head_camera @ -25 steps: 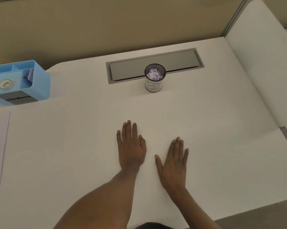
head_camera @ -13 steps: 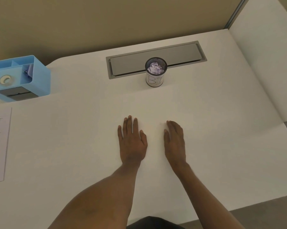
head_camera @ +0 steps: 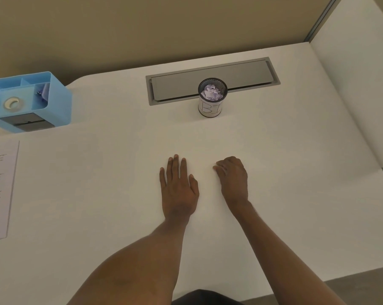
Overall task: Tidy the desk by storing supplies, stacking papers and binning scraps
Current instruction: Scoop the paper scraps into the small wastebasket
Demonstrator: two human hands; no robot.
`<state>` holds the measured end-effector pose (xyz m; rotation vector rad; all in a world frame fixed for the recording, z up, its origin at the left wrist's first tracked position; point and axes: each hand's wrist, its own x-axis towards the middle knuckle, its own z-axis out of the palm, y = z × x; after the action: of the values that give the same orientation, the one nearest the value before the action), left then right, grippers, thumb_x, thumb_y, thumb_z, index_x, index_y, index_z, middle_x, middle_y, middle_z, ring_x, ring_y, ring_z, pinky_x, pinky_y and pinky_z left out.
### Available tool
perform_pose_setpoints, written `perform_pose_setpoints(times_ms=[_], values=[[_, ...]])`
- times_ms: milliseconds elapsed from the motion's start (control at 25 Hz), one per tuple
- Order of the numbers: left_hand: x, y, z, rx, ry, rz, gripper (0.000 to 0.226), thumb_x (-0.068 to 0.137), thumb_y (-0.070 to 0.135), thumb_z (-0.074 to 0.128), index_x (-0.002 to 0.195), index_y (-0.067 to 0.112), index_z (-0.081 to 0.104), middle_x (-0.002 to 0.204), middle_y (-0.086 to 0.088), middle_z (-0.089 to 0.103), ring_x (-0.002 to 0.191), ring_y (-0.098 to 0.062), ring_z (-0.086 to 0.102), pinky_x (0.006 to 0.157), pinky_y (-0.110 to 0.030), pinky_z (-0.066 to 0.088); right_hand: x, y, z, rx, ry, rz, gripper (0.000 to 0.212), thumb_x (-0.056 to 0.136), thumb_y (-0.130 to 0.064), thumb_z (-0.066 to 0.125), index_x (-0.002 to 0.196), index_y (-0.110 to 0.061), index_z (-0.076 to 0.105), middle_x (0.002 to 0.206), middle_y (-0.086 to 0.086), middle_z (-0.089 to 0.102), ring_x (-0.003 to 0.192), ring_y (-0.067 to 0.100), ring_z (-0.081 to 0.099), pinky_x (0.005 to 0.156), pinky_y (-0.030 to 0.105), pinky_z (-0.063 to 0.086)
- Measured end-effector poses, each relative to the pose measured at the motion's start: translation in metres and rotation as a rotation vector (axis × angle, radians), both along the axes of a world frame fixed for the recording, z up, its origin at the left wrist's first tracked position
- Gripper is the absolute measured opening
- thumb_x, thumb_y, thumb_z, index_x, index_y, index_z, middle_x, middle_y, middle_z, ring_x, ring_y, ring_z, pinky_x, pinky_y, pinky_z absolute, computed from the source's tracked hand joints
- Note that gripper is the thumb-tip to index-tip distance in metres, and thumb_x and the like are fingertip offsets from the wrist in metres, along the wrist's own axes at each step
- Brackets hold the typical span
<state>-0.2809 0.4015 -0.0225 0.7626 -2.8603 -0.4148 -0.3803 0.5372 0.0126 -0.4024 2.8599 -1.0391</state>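
- Since the earlier frame the right hand (head_camera: pixel 232 179) has rolled off its palm and curled its fingers under, with nothing visible in them. The left hand (head_camera: pixel 179 188) stays flat on the white desk (head_camera: pixel 296 194), fingers straight, holding nothing.
- At 12 o'clock, well apart from both hands, the black mesh cup with a white handwritten label (head_camera: pixel 212 106) holds a crumpled lilac paper scrap (head_camera: pixel 212 93). It stands beside the grey metal cable hatch (head_camera: pixel 175 84).
- At 10 o'clock sits the blue plastic organiser (head_camera: pixel 58 106), holding a roll of tape (head_camera: pixel 13 103). At 9 o'clock lies a printed white sheet (head_camera: pixel 1 190).
- Likely risks: a careless reach towards 12 o'clock could tip the tall, narrow cup and spill the scrap, and a left forearm sweep could skid the loose sheet.
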Motion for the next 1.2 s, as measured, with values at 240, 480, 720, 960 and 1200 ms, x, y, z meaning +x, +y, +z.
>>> perform_pose_setpoints(times_ms=[240,480,720,960,1200], values=[[0.001,0.0,0.0,0.003,0.01,0.002,0.057,0.11,0.031,0.037,0.164,0.012,0.036,0.175,-0.009,0.027,0.165,-0.024,0.019,0.133,-0.053,0.017,0.004,-0.006,0.001,-0.038,-0.071,-0.055,0.018,0.097,-0.01,0.057,0.081,-0.016,0.058,0.087,-0.008,0.054,0.086,0.003,0.047,0.071,0.01,0.037],[0.0,0.0,0.002,0.009,0.003,0.006,0.057,0.11,0.031,0.04,0.163,0.011,0.038,0.175,-0.009,0.028,0.164,-0.024,0.02,0.133,-0.052,0.017,-0.002,-0.012,-0.002,0.202,0.147,0.062,0.014,0.09,0.005,0.054,0.086,-0.007,0.059,0.087,0.005,0.054,0.086,0.021,0.046,0.073,0.03,0.043],[0.0,0.0,0.001,0.018,0.031,0.003,0.056,0.11,0.03,0.038,0.162,0.011,0.039,0.174,-0.01,0.03,0.164,-0.025,0.021,0.134,-0.052,0.015,-0.07,-0.007,0.022,-0.26,-0.285,-0.171,0.025,0.091,0.002,0.05,0.085,-0.014,0.068,0.084,0.001,0.068,0.079,0.017,0.063,0.074,0.024,0.045],[0.0,0.0,0.002,0.027,0.003,0.0,0.057,0.109,0.031,0.037,0.163,0.011,0.037,0.175,-0.009,0.028,0.165,-0.025,0.02,0.134,-0.052,0.015,-0.169,-0.054,0.11,-0.465,-0.117,-0.094,0.018,0.088,-0.007,0.06,0.075,-0.017,0.067,0.067,-0.005,0.065,0.057,0.006,0.055,0.056,0.017,0.046],[-0.001,0.0,0.004,0.03,0.027,0.003,0.056,0.108,0.029,0.042,0.162,0.011,0.04,0.174,-0.009,0.03,0.164,-0.024,0.021,0.133,-0.052,0.018,-0.216,-0.092,0.12,-0.007,0.105,0.138,0.019,0.084,0.0,0.06,0.083,-0.005,0.078,0.083,0.009,0.077,0.071,0.017,0.069,0.073,0.028,0.059]])
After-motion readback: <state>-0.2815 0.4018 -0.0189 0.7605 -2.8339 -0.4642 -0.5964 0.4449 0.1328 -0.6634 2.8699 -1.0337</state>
